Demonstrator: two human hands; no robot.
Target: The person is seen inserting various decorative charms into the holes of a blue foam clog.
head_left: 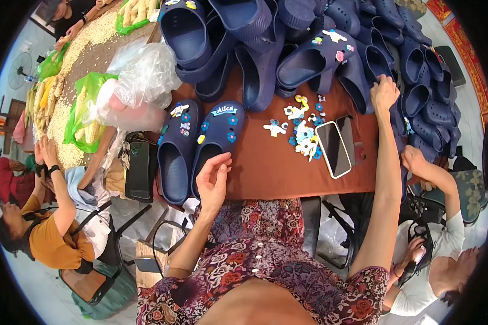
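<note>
The left hand (pixel 213 181), fingers loosely curled and holding nothing, touches the near edge of a navy clog (pixel 216 143) at frame centre. The right hand (pixel 384 92), upper right, presses open-fingered onto the heaped navy clogs (pixel 412 65), gripping nothing visible.

I see two phones (pixel 339 145) lying side by side on brown table (pixel 271 168), right of small charm pile. Clear plastic bags (pixel 141 76) at left. Green bags with corn (pixel 87 116) near heap of kernels (pixel 78 46). Fan (pixel 20 70) at far left.
</note>
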